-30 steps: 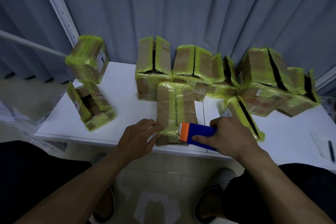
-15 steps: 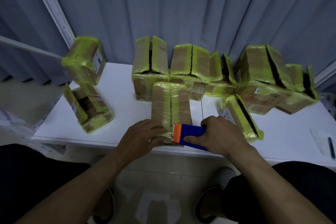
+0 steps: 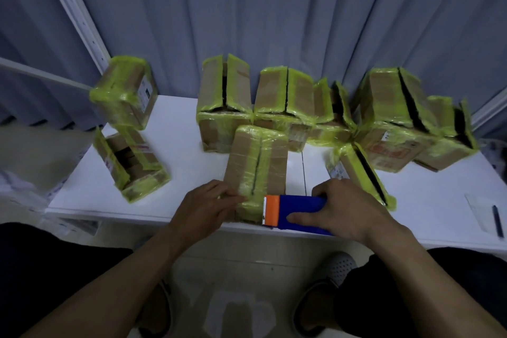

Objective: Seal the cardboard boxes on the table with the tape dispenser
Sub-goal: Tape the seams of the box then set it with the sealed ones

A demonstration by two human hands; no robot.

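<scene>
Right hand (image 3: 348,208) grips tape dispenser (image 3: 299,211); left hand (image 3: 208,206) presses flat on closed box (image 3: 258,156).

White tabletop (image 3: 175,118): taped cardboard boxes (image 3: 299,96) along far edge, left and near centre; pen (image 3: 497,221), possibly on paper (image 3: 478,210), right.

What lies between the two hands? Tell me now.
In the head view, the near end of the taped cardboard box and the orange head of the tape dispenser lie between the left hand and right hand.
</scene>
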